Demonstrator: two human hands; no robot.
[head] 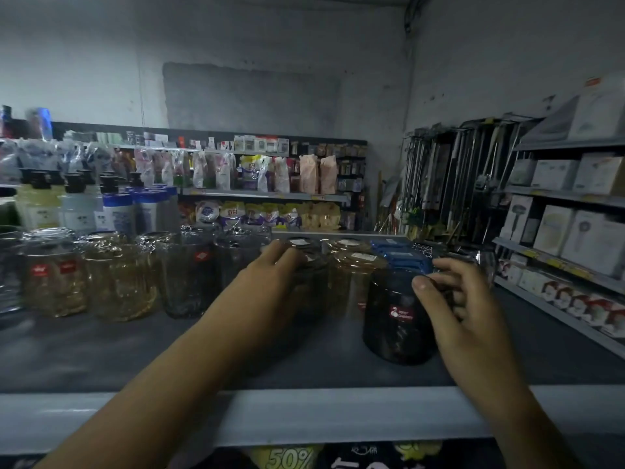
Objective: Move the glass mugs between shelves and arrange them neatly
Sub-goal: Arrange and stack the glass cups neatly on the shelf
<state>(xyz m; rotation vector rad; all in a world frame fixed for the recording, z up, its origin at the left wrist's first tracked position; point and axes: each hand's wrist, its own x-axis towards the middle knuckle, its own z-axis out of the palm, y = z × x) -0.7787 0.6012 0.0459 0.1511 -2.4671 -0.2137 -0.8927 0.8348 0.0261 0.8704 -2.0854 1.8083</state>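
Observation:
Several glass mugs stand upside down in a row on the dark top shelf (101, 350). Amber mugs (118, 282) sit at the left and smoky grey ones (189, 275) in the middle. My left hand (274, 265) grips a dark mug (313, 282) in the row, fingers curled over its upturned base. A dark mug with a red label (395, 316) stands apart, nearer the front. My right hand (453, 299) holds its right side, thumb on the upper edge. An amber mug (351, 279) stands between the two dark ones.
Blue packets (399, 255) lie behind the labelled mug. Shampoo bottles (115, 211) stand behind the row at left. White boxes (568, 231) fill shelves at right. The shelf's grey front lip (304, 414) runs below my arms.

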